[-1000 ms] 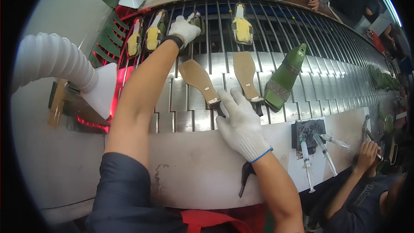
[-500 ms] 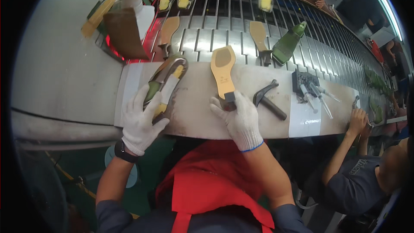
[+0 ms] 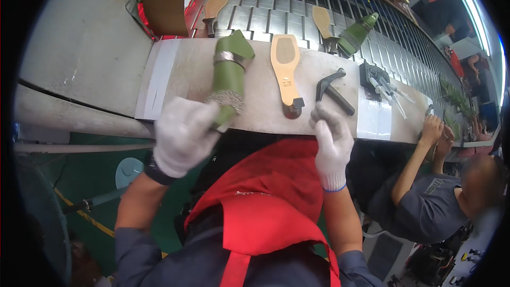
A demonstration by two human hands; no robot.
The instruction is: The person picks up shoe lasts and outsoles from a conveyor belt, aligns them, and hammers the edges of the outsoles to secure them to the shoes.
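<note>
My left hand (image 3: 183, 135), in a white knit glove and blurred by motion, is closed on the near end of a green shoe (image 3: 228, 77). The shoe lies upper side up, with a shiny silver band across it and a glittery strip close to my fingers. My gloved right hand (image 3: 333, 138) hovers by the bench's front edge, just below the hammer (image 3: 334, 93). Its fingers are loosely bent and apart, with nothing visible in them. Between my hands a tan shoe sole (image 3: 286, 69) with a dark heel lies on the bench, touched by neither hand.
Several syringes (image 3: 385, 87) rest at a dark block (image 3: 366, 74) on the right. Beyond the workbench (image 3: 186, 69) runs a slatted metal conveyor (image 3: 255, 18) with more soles and a green shoe (image 3: 358, 34). A co-worker's hands (image 3: 433, 130) work at the bench's right end.
The shoe has turned from underside up to green upper up. My left hand has shifted to its near end. My right hand has let go of the sole's heel and moved right.
</note>
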